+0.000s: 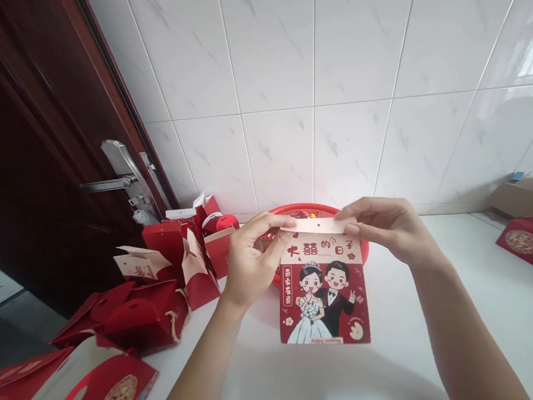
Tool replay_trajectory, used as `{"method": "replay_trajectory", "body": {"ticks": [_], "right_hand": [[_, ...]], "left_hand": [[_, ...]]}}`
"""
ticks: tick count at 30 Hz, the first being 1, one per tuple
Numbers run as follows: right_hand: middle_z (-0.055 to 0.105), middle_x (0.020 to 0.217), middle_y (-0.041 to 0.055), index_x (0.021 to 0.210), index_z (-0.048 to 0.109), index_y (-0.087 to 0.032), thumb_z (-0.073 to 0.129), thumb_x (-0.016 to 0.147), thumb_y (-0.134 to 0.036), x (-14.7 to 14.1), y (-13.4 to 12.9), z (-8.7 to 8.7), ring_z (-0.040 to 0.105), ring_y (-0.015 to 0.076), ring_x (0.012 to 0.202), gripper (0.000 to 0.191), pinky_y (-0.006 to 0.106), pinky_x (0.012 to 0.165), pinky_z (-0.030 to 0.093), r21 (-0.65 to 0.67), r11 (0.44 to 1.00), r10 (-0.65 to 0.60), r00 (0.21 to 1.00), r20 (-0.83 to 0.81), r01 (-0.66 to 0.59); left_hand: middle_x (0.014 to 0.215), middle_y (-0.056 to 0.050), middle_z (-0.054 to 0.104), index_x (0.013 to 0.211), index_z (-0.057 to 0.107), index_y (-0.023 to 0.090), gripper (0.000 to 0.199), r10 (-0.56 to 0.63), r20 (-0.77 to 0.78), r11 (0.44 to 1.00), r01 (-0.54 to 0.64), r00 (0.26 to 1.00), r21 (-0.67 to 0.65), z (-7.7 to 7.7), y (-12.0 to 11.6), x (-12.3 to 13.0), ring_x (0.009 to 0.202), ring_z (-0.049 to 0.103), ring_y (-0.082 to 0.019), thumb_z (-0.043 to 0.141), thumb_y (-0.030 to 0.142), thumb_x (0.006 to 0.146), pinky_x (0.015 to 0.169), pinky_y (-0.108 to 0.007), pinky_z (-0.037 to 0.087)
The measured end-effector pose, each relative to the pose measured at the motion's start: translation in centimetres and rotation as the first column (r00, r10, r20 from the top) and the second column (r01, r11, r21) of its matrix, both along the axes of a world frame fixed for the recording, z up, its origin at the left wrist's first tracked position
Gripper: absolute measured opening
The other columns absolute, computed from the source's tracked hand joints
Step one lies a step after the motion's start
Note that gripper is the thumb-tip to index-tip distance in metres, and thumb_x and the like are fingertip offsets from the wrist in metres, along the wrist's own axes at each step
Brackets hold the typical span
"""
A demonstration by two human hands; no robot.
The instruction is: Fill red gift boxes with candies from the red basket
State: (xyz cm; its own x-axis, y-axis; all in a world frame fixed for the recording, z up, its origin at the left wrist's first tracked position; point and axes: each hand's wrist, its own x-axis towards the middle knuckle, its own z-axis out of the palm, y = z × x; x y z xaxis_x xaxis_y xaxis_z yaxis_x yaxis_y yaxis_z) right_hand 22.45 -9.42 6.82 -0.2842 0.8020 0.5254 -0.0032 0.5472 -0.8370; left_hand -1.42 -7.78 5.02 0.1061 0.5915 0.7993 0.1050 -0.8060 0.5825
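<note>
A flat red and cream paper bag (323, 295), printed with a cartoon bride and groom, hangs upright above the white table. Its pale top strip looks folded over and has a small hole in the middle. My left hand (262, 254) pinches the upper left corner between thumb and fingers. At the upper right corner, my right hand (386, 226) grips the same strip, thumb in front. Behind the bag stands a red mesh basket (305, 208) with small colourful items in it, mostly hidden by the bag and my hands.
Several red boxes and bags (145, 312) crowd the left side, some with open tops. A dark door (28, 122) stands beyond them. On the right are red boxes (527, 241) and a cardboard box (512, 201). A tiled wall (281, 154) rises behind the table (402, 338).
</note>
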Motion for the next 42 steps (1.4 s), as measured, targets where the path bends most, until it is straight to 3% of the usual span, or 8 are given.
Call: {"method": "replay_trajectory", "body": {"ticks": [5,12,17,21,32,35,38,42], "right_hand": [[0.071,0.07,0.0045,0.086,0.074,-0.017,0.075,0.086,-0.044,-1.0,-0.3,0.3,0.068,0.0164,0.065,0.027,0.024,0.05,0.05,-0.116,0.993,-0.019,0.993,0.113,0.032],[0.064,0.062,0.0011,0.077,0.07,-0.015,0.075,0.085,-0.046,-0.8,-0.2,0.3,0.059,0.011,0.054,0.032,0.022,0.044,0.045,-0.08,0.992,-0.085,0.99,0.112,0.094],[0.062,0.058,0.0005,0.079,0.07,-0.015,0.076,0.085,-0.045,-0.6,-0.3,0.4,0.056,0.0099,0.047,0.031,0.021,0.041,0.045,-0.078,0.994,-0.062,0.992,0.11,0.071],[0.064,0.059,0.002,0.081,0.071,-0.015,0.075,0.086,-0.044,-0.4,-0.4,0.5,0.057,0.0107,0.048,0.031,0.022,0.041,0.047,-0.061,0.996,-0.059,0.992,0.113,0.066],[0.061,0.058,0.0007,0.068,0.067,-0.017,0.076,0.085,-0.044,-0.2,-0.9,0.7,0.056,0.0098,0.047,0.033,0.022,0.041,0.045,-0.049,0.998,-0.042,0.993,0.109,0.047],[0.056,0.053,-0.002,0.068,0.067,-0.017,0.076,0.084,-0.045,0.0,-1.1,0.7,0.049,0.0077,0.042,0.033,0.021,0.037,0.037,-0.001,0.995,-0.099,0.989,0.111,0.1],[0.053,0.049,-0.0029,0.068,0.068,-0.017,0.078,0.082,-0.047,1.4,-0.8,0.7,0.046,0.0078,0.04,0.035,0.022,0.036,0.034,0.03,0.981,-0.195,0.975,0.107,0.193],[0.055,0.049,-0.0031,0.069,0.069,-0.017,0.083,0.074,-0.051,7.1,-0.4,-0.4,0.043,0.0066,0.036,0.037,0.023,0.034,0.03,0.04,0.884,-0.465,0.885,-0.014,0.466]], "left_hand": [[0.081,0.0,0.074,0.084,0.077,0.024,0.015,-0.011,0.042,0.998,0.009,0.999,0.058,-0.1,0.2,0.0,0.078,0.068,-0.014,0.066,0.013,0.086,0.062,-0.023,0.055],[0.096,-0.005,0.08,0.091,0.082,0.025,0.025,-0.186,0.021,0.979,0.187,0.982,-0.078,-0.1,0.7,-0.7,0.097,0.073,-0.022,0.059,0.019,0.084,0.077,-0.031,0.061],[0.096,-0.006,0.081,0.1,0.08,0.02,0.023,-0.065,0.068,0.974,0.078,0.996,-0.214,0.1,0.7,-0.3,0.086,0.075,-0.021,0.078,0.03,0.079,0.073,-0.03,0.063],[0.09,-0.007,0.081,0.095,0.08,0.019,0.024,-0.127,0.044,0.933,0.135,0.991,-0.334,0.4,0.8,-0.3,0.084,0.075,-0.022,0.078,0.038,0.081,0.074,-0.031,0.063],[0.07,-0.003,0.074,0.073,0.078,0.02,0.027,-0.204,0.121,0.906,0.234,0.971,-0.352,0.3,0.9,-1.0,0.064,0.067,-0.017,0.084,0.045,0.073,0.059,-0.027,0.057],[0.071,-0.003,0.075,0.075,0.078,0.019,0.027,-0.202,0.138,0.905,0.239,0.97,-0.351,0.2,0.8,-0.7,0.066,0.069,-0.018,0.086,0.045,0.071,0.061,-0.029,0.058],[0.091,-0.006,0.079,0.093,0.079,0.02,0.029,-0.181,0.156,0.914,0.224,0.971,-0.338,0.1,0.6,-0.1,0.086,0.074,-0.022,0.087,0.039,0.071,0.078,-0.033,0.062],[0.105,-0.005,0.078,0.101,0.077,0.022,0.029,-0.154,0.129,0.929,0.188,0.98,-0.319,0.5,0.4,-0.1,0.097,0.073,-0.023,0.084,0.034,0.076,0.091,-0.036,0.061]]}}
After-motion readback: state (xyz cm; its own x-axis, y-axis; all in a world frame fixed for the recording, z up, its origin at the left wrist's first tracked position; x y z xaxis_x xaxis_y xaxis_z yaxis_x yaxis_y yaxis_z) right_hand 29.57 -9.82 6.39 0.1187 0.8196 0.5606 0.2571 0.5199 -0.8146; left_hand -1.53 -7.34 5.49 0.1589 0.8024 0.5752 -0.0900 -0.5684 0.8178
